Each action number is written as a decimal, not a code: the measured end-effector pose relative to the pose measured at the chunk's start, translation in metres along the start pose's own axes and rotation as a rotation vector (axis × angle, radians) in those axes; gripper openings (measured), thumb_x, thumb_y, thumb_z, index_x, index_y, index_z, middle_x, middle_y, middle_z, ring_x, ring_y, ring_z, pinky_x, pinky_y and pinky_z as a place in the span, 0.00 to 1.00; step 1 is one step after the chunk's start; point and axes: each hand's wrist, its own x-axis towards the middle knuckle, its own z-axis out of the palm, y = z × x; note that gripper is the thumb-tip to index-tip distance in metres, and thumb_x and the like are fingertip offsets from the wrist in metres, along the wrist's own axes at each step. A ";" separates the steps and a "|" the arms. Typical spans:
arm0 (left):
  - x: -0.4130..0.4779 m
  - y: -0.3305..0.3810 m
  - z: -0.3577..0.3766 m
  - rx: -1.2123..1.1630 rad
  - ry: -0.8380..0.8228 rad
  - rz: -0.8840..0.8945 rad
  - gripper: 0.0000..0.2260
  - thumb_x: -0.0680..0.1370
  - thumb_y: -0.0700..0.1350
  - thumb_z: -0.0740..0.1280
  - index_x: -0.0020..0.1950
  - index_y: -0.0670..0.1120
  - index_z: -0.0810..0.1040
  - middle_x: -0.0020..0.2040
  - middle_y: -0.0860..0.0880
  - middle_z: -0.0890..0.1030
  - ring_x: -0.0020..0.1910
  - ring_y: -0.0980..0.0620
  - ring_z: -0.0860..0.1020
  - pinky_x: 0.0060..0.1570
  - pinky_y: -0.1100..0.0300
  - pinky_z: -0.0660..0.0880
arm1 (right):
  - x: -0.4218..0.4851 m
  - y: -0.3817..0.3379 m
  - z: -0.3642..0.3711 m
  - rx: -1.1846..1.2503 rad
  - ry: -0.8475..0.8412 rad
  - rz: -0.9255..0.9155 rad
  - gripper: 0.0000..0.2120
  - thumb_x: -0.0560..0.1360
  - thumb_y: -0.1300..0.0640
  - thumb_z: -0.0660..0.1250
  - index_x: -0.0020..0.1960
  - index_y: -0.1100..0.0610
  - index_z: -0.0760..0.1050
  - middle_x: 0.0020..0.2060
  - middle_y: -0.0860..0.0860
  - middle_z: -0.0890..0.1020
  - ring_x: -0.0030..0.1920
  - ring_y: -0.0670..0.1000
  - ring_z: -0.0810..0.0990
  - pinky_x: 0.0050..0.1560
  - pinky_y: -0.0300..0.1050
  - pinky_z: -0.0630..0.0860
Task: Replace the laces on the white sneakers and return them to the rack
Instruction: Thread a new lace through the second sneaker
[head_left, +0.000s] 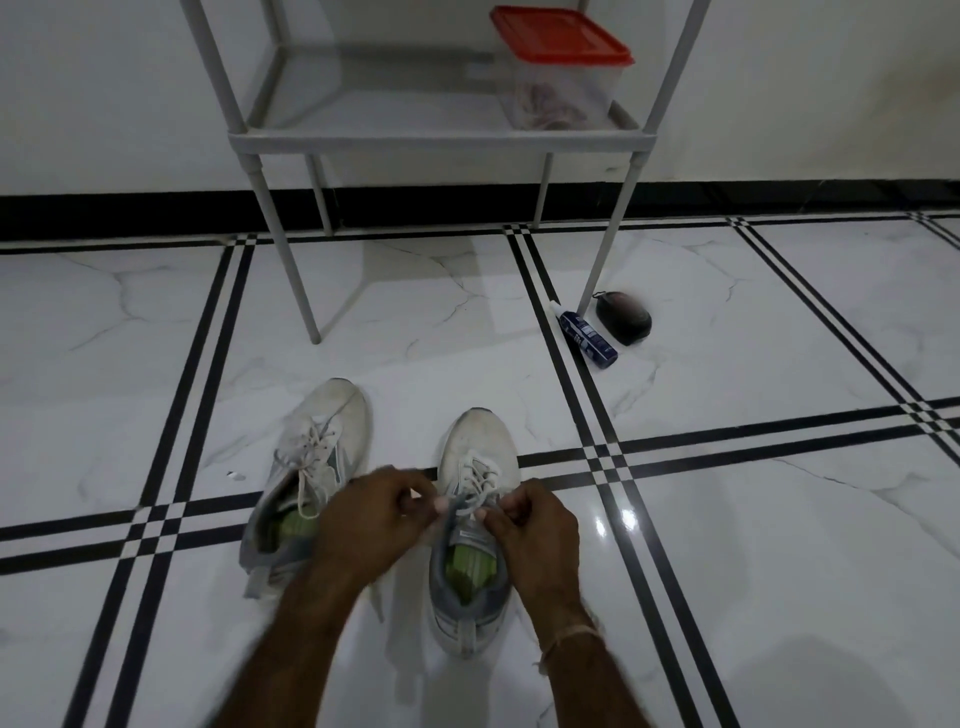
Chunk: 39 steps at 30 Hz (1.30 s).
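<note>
**Both hands at the laces of one white sneaker.** The left hand (371, 517), slightly blurred, is curling its fingers and pinching a lace end between thumb and forefinger. The right hand (537, 527) is doing likewise, its fingers folding inward and its thumb and forefinger closing on the lace (475, 486) from the other side. The two pinches are sitting just apart, over the top eyelets of the sneaker (478, 441).

This sneaker is standing upright on the floor (727, 519), its toe pointing to twelve o'clock and its heel lying at six o'clock between the two forearms. Its green insole (470, 564) is showing just at six o'clock of the fingertips.

Both forearms are entering from the lower edge and converging toward twelve o'clock, the backs of the hands facing up. A thin thread (566, 638) is circling the right wrist. The left forearm is passing over the heel of the second sneaker (337, 410), which is lying at nine o'clock of the first with its toe angling toward one o'clock and its lace hanging loose.

At twelve o'clock, well apart from the hands, a grey rack (431, 137) is carrying a clear box (561, 98) with a red lid. At two o'clock, by the rack's front leg, a blue bottle (588, 332) is lying on the floor just beside a black oval object (623, 317).
</note>
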 end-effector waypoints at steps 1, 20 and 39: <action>-0.001 -0.002 0.012 0.018 -0.033 0.015 0.15 0.75 0.64 0.67 0.42 0.54 0.82 0.38 0.55 0.82 0.38 0.59 0.79 0.37 0.63 0.71 | 0.000 0.001 0.000 0.004 0.002 -0.001 0.13 0.71 0.55 0.79 0.43 0.51 0.75 0.40 0.48 0.83 0.43 0.47 0.83 0.47 0.46 0.84; 0.024 0.000 -0.009 -1.764 0.249 -0.517 0.12 0.85 0.41 0.57 0.41 0.46 0.71 0.34 0.51 0.80 0.35 0.54 0.82 0.38 0.53 0.84 | 0.003 -0.004 -0.005 0.057 -0.017 0.056 0.12 0.70 0.54 0.80 0.42 0.54 0.77 0.40 0.48 0.84 0.43 0.47 0.83 0.43 0.36 0.80; 0.006 0.024 0.035 -0.939 -0.035 -0.690 0.08 0.81 0.46 0.68 0.51 0.44 0.85 0.40 0.46 0.83 0.32 0.53 0.76 0.30 0.63 0.69 | 0.018 -0.040 0.001 -0.203 -0.126 -0.192 0.11 0.79 0.45 0.69 0.59 0.47 0.81 0.56 0.47 0.75 0.55 0.45 0.78 0.56 0.42 0.77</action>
